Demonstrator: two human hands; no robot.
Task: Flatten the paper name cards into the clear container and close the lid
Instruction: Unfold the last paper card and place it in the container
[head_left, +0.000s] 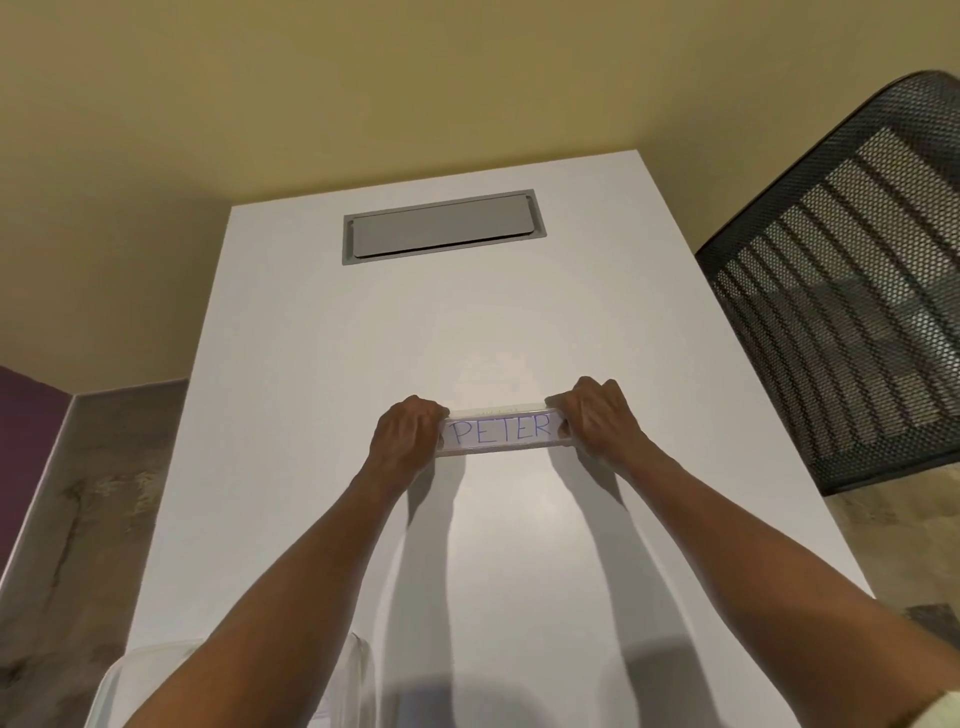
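Note:
A long, narrow clear container (501, 413) lies on the white table (519, 312), a little nearer than its middle. Through the clear plastic a white paper name card (501, 432) shows, with "PETER" written in blue. My left hand (405, 434) grips the container's left end with curled fingers. Around its right end, my right hand (597, 418) is closed in the same way. Both hands hide the ends of the container. Whether the lid is fully down I cannot tell.
A grey cable hatch (444, 228) is set into the table's far part. A black mesh chair back (852, 291) stands at the right. Something white and translucent (156, 680) sits at the near left corner, under my left forearm. A yellow wall lies beyond the table.

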